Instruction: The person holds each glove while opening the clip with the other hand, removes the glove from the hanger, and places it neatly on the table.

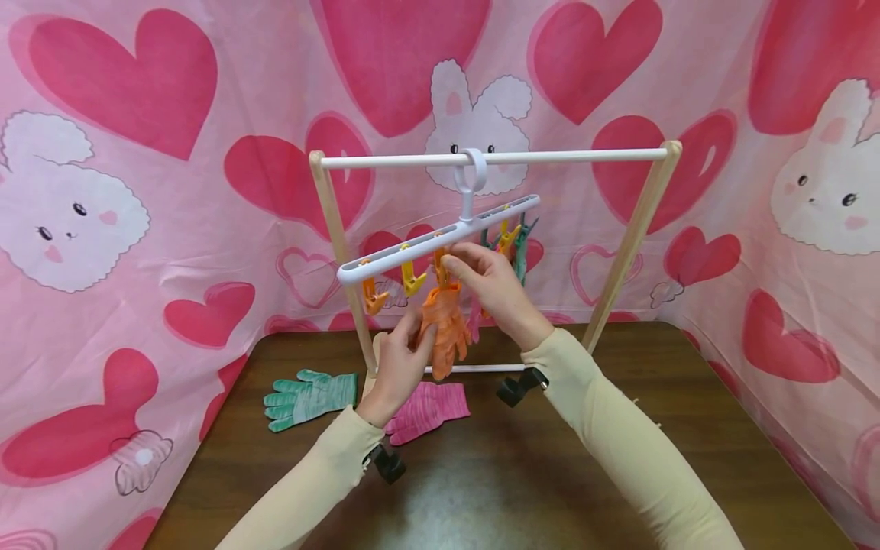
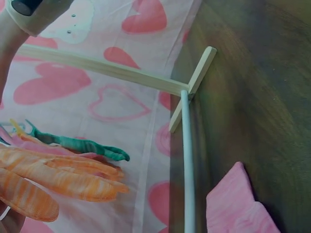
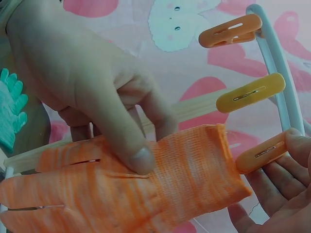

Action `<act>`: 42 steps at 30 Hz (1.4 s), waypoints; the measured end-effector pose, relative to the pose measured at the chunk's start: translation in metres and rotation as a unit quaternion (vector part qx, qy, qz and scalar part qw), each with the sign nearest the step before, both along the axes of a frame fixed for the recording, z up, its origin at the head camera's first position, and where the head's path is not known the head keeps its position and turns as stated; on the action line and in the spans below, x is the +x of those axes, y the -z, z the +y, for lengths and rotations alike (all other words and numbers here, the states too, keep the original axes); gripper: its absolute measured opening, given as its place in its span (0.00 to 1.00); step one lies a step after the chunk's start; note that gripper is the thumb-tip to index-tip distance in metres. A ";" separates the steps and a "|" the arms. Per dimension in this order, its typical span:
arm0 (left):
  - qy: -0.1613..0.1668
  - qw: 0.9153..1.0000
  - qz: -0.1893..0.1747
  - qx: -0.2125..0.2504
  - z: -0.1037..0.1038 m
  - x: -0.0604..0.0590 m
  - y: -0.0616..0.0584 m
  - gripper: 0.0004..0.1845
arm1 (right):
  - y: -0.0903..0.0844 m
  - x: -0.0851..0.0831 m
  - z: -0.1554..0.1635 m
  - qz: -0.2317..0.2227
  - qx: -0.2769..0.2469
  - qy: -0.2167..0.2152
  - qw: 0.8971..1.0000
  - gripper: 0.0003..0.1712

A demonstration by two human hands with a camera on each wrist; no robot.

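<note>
Grip, left: left hand (image 1: pixel 402 359) pinched the orange glove (image 1: pixel 445 327), thumb on top and fingers under it.
Grip, right: right hand (image 1: pixel 491 286) held an orange clip (image 3: pixel 262 154) between its fingers, right at the glove's cuff.
Glove place: it hung under the white clip hanger (image 1: pixel 440 238), between both hands, above the worktop (image 1: pixel 687 428).
Right wrist view: showed the left thumb pressing the glove flat, and two more clips, one orange (image 3: pixel 230 30) and one yellow (image 3: pixel 250 92), which were both empty.
Left wrist view: showed the glove fingers (image 2: pixel 58 177) pointing sideways and a green glove (image 2: pixel 77 143) hanging behind them.
Head view: showed the whole rack (image 1: pixel 491 158), plus a green glove (image 1: pixel 309 397) and a pink glove (image 1: pixel 426 411) lying flat.
Edges and room: the rack stood near the back edge of the worktop, and the front part was bare wood.
Arms: both reached forward and up, with the hands close together under the hanger.
</note>
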State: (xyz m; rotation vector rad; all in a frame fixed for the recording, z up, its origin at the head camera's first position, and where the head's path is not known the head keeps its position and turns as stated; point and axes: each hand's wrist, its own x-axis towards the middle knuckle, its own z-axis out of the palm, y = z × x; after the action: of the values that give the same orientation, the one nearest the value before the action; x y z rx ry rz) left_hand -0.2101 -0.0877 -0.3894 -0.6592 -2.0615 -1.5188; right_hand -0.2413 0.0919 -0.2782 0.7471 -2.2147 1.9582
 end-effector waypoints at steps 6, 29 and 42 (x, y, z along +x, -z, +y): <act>-0.006 1.000 -0.008 -0.006 -0.002 0.003 0.008 0.09 | 0.003 0.000 0.000 -0.006 -0.012 -0.001 1.000 0.20; -0.028 0.999 -0.022 -0.030 -0.016 0.009 0.028 0.12 | 0.014 -0.002 0.008 -0.023 -0.023 -0.019 0.999 0.22; -0.041 0.997 -0.037 -0.046 -0.018 0.013 0.029 0.12 | 0.027 0.005 0.035 -0.044 -0.020 -0.039 0.998 0.27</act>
State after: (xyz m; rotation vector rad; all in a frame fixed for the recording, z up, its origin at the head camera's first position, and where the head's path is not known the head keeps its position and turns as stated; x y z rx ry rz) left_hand -0.1966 -0.1061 -0.4185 -0.5520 -2.1983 -1.4288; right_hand -0.2362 0.1268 -0.3050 0.7687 -2.2199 2.1039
